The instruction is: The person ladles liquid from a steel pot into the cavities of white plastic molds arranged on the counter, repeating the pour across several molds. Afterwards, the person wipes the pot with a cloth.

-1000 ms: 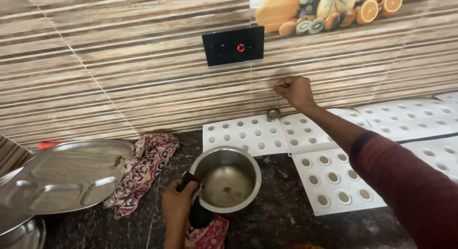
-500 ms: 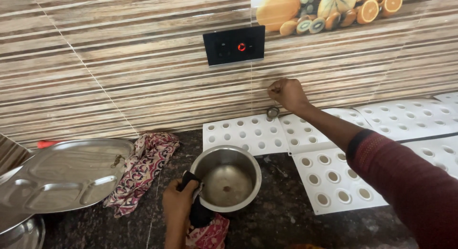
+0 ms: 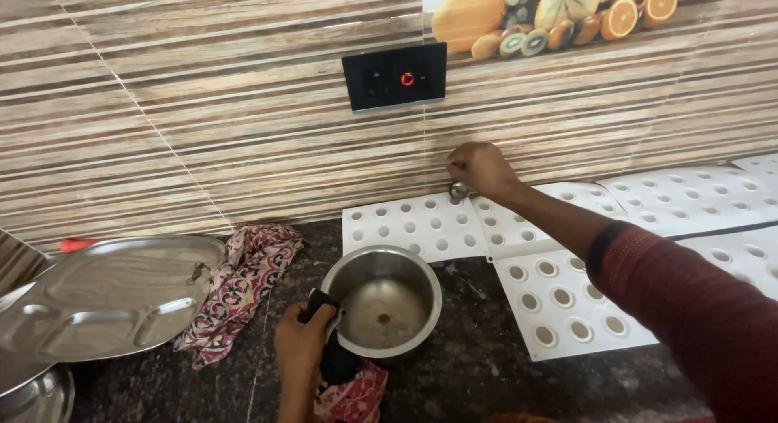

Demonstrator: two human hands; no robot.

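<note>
Left hand (image 3: 301,339) grips the black handle of the steel jar (image 3: 387,301), which sits at its 2 o'clock on the bench (image 3: 486,374). Right hand (image 3: 480,167) pinches a small steel spoon (image 3: 459,190) at 12 o'clock from the jar.

Dark red knitted sleeve (image 3: 689,301), bare hands (image 3: 480,167)

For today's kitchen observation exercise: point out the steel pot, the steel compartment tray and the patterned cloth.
steel pot (image 3: 387,303), head view, on its inner bottom.
steel compartment tray (image 3: 105,289), head view, on its largest compartment.
patterned cloth (image 3: 243,281), head view, on the middle of its folds.
</note>
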